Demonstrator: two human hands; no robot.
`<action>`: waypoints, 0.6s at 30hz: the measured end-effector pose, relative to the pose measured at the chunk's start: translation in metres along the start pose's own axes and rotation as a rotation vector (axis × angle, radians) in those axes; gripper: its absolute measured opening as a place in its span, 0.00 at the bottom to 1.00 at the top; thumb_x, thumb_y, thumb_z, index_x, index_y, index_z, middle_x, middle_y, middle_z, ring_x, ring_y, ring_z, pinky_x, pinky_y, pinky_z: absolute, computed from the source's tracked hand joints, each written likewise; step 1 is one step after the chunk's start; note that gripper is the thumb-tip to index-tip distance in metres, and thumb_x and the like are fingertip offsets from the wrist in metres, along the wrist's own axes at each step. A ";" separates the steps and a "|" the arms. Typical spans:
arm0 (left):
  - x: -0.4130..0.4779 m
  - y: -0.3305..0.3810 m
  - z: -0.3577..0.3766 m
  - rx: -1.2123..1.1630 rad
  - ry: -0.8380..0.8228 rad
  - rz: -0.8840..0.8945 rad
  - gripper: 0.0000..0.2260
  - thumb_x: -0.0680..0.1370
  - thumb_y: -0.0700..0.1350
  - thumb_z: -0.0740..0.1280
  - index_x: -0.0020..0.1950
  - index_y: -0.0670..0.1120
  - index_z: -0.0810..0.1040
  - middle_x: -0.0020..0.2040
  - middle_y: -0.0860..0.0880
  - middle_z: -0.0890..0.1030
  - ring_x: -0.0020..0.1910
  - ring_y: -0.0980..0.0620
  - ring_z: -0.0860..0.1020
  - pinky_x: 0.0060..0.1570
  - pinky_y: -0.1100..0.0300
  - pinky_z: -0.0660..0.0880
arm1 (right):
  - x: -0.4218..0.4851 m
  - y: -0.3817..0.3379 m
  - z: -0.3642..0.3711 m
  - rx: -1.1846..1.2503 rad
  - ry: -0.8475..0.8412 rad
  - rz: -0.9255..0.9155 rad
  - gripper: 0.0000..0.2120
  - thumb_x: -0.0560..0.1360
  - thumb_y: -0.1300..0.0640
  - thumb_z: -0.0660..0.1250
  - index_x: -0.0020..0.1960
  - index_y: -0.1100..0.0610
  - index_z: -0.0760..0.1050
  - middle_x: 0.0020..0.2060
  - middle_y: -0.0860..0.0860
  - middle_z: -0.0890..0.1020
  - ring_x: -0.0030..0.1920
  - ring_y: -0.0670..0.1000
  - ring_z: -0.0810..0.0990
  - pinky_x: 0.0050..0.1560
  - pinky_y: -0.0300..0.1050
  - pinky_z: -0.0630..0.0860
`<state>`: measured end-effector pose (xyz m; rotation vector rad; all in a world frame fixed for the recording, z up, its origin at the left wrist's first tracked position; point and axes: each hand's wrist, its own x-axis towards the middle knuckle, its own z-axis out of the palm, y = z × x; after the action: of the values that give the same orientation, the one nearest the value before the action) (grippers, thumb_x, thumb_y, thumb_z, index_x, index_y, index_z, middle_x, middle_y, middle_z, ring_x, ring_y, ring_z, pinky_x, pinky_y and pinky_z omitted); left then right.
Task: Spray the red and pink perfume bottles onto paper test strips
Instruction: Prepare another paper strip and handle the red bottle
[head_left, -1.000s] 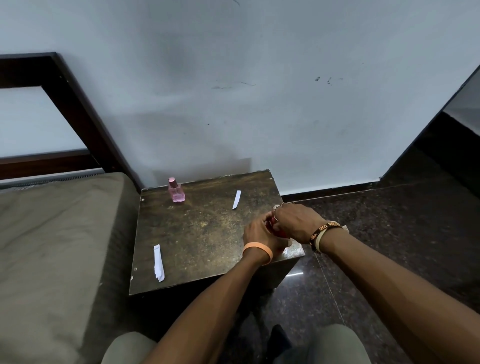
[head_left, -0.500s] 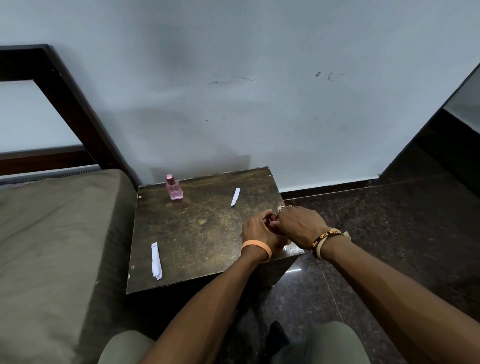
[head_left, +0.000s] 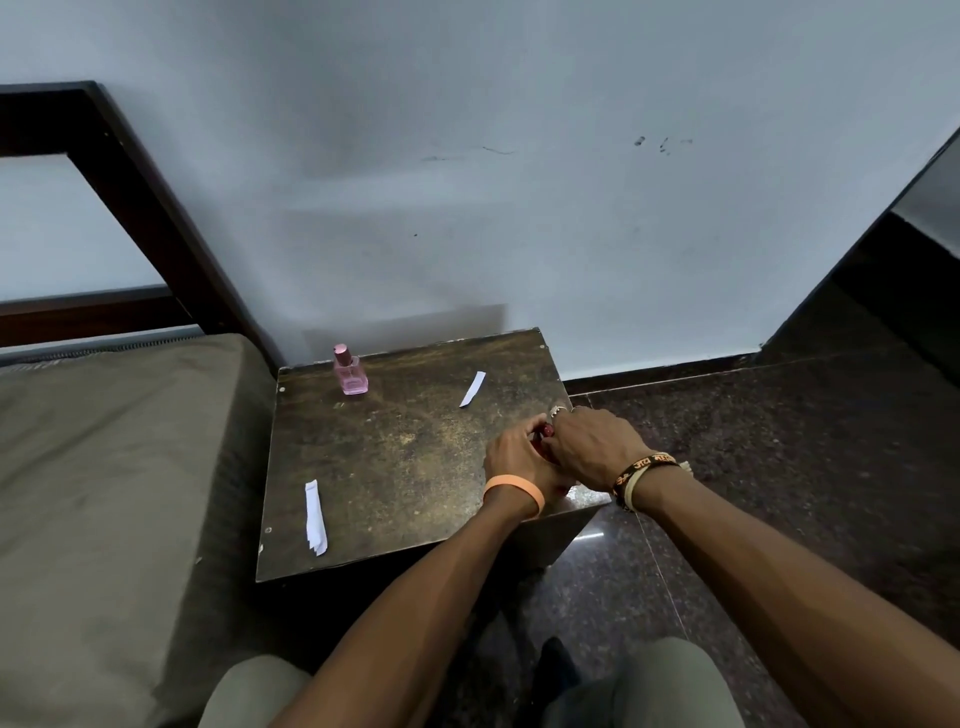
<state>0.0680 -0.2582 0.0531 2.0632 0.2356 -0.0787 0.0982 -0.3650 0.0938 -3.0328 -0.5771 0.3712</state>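
Note:
On the dark wooden side table (head_left: 395, 467), both hands meet at the right front corner around the red perfume bottle (head_left: 547, 431), of which only a sliver of red shows between them. My left hand (head_left: 514, 457) curls round the bottle from the left. My right hand (head_left: 592, 447) covers its top and right side, fingers curled over it. The pink perfume bottle (head_left: 351, 371) stands upright with its cap on at the table's back left. One white paper strip (head_left: 472, 388) lies at the back right, and a small stack of strips (head_left: 315, 517) lies near the front left.
A bed with an olive mattress (head_left: 104, 493) touches the table's left side, its dark wooden frame (head_left: 150, 208) leaning up the pale wall. Dark speckled stone floor (head_left: 779, 467) spreads to the right. My knees show at the bottom edge.
Both hands stay clasped on the red bottle at the table corner with only small finger shifts. The camera view has tilted slightly.

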 end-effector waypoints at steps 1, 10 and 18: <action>0.000 0.000 -0.001 0.005 -0.007 0.004 0.26 0.56 0.45 0.80 0.52 0.53 0.81 0.45 0.51 0.85 0.45 0.53 0.82 0.49 0.57 0.80 | 0.000 -0.001 0.000 0.006 -0.001 0.012 0.15 0.83 0.49 0.54 0.58 0.60 0.71 0.53 0.58 0.80 0.52 0.61 0.81 0.42 0.50 0.70; -0.001 0.000 -0.002 0.004 -0.008 -0.002 0.23 0.55 0.44 0.79 0.49 0.51 0.81 0.42 0.50 0.85 0.42 0.52 0.82 0.45 0.54 0.81 | -0.001 0.006 0.000 0.018 0.046 0.027 0.17 0.81 0.44 0.58 0.57 0.57 0.72 0.51 0.56 0.81 0.49 0.59 0.81 0.40 0.49 0.70; 0.001 -0.001 -0.002 -0.010 -0.052 -0.021 0.27 0.55 0.44 0.80 0.52 0.52 0.81 0.45 0.51 0.85 0.46 0.52 0.83 0.49 0.54 0.80 | 0.009 0.002 0.010 -0.049 0.125 0.129 0.21 0.80 0.39 0.57 0.56 0.57 0.73 0.51 0.56 0.82 0.51 0.60 0.81 0.41 0.50 0.69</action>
<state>0.0691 -0.2557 0.0526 2.0460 0.2252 -0.1431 0.1042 -0.3636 0.0815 -3.1204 -0.3893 0.1719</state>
